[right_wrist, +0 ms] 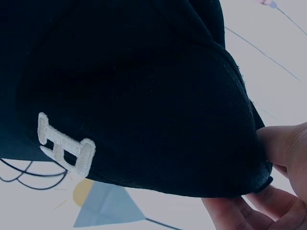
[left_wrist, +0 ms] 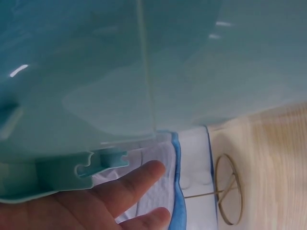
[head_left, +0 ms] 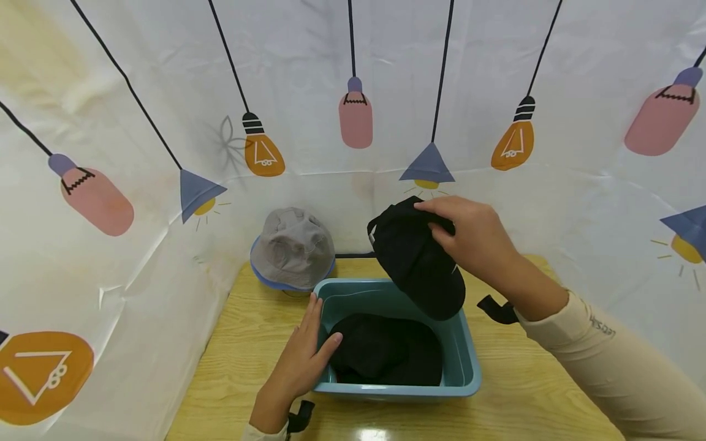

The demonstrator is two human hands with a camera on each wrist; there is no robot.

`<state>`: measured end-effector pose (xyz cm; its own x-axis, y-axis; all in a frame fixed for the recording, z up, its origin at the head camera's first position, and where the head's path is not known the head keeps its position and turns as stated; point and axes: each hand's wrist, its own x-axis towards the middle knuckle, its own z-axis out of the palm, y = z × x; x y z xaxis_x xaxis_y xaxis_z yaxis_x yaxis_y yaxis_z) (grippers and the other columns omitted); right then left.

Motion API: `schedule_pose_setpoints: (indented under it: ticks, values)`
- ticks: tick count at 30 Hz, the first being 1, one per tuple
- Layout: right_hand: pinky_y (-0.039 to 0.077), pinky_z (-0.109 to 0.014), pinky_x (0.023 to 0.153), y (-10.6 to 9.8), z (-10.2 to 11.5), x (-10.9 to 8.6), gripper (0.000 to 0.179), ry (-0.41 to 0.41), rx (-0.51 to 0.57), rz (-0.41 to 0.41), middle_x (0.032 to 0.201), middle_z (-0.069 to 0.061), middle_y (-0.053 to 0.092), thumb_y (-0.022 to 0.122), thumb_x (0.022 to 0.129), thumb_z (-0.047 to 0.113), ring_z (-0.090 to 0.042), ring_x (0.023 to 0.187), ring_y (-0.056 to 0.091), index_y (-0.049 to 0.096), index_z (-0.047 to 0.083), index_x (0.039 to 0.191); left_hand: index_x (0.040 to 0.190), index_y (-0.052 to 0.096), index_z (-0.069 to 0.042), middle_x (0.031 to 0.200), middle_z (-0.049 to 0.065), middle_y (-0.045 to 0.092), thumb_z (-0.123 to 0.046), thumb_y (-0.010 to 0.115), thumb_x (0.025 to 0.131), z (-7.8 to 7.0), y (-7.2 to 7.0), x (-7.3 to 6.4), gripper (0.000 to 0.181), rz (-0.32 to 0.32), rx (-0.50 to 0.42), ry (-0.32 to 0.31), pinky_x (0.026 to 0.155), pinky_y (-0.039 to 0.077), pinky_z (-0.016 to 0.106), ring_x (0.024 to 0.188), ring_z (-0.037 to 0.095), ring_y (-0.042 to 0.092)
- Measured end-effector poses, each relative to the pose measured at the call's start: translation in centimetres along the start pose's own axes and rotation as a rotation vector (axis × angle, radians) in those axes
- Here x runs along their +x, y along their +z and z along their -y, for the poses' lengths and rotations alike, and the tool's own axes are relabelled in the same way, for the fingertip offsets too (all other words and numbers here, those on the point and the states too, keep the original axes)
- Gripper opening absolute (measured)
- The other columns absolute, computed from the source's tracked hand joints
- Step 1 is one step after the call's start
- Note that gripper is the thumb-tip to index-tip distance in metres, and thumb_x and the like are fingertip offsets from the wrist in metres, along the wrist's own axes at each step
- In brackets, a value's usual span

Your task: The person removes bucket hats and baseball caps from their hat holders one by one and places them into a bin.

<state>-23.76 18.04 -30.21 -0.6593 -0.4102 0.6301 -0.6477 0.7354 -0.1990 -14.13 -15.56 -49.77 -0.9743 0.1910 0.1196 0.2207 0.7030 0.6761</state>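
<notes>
A black baseball cap (head_left: 410,251) hangs tilted above the right part of a teal plastic bin (head_left: 397,389), its brim pointing down. My right hand (head_left: 477,236) pinches the cap's crown between thumb and fingers. A white embroidered letter (right_wrist: 67,146) shows on the cap in the right wrist view. Inside the bin lies another black hat (head_left: 380,352). My left hand (head_left: 303,355) rests with extended fingers along the bin's left side, the thumb over the rim. In the left wrist view, its fingers (left_wrist: 132,187) lie by the bin's outer wall (left_wrist: 120,72).
A grey bucket hat (head_left: 295,248) with a blue underside sits behind the bin's left corner, on the wooden table (head_left: 226,367). Close to it, the left wrist view shows a thin wire ring (left_wrist: 229,189). A white sheet (head_left: 309,73) printed with lamps hangs behind the table.
</notes>
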Motion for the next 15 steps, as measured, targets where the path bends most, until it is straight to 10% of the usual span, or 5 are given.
schedule_pose_setpoints:
  ticks: [15]
  values:
    - [0.061, -0.047, 0.09, 0.4, 2.2, -1.1, 0.045, -0.091, 0.044, 0.039, 0.123, -0.008, 0.074, 0.082, 0.087, 0.004, -0.026, 0.11, 0.073, 0.074, 0.017, 0.13, 0.168, 0.009, -0.015, 0.176, 0.0, 0.002, -0.051, 0.046, 0.108, 0.1, -0.1, 0.0, 0.079, -0.01, -0.022, 0.015, 0.119, 0.02, 0.074, 0.16, 0.025, 0.014]
